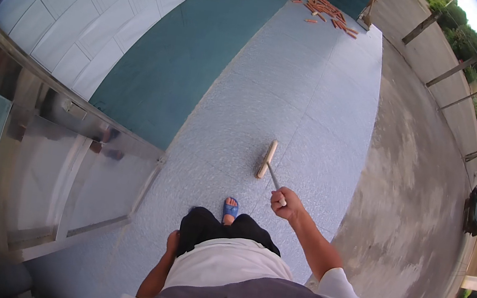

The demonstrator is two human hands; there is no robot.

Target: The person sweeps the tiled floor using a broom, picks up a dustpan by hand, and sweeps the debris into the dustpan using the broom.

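Observation:
In the head view, my right hand (286, 203) is closed around the top end of a grey pole. The pole belongs to a mop (268, 158) with a narrow, cream, bar-shaped head. That head touches the speckled blue-grey floor (283, 88) ahead of my feet. My left hand (172, 242) hangs beside my left thigh, against the dark trousers. Its fingers are mostly hidden, so I cannot make out whether it is open or closed. One foot in a blue sandal (231, 208) shows below the mop head.
Reddish-brown sticks (328, 12) lie scattered at the far end of the walkway. Left stand a teal-and-white tiled wall (158, 70) and a metal-framed door (64, 173). On the right, the floor borders stained concrete (397, 189), with posts (421, 28) and trees beyond.

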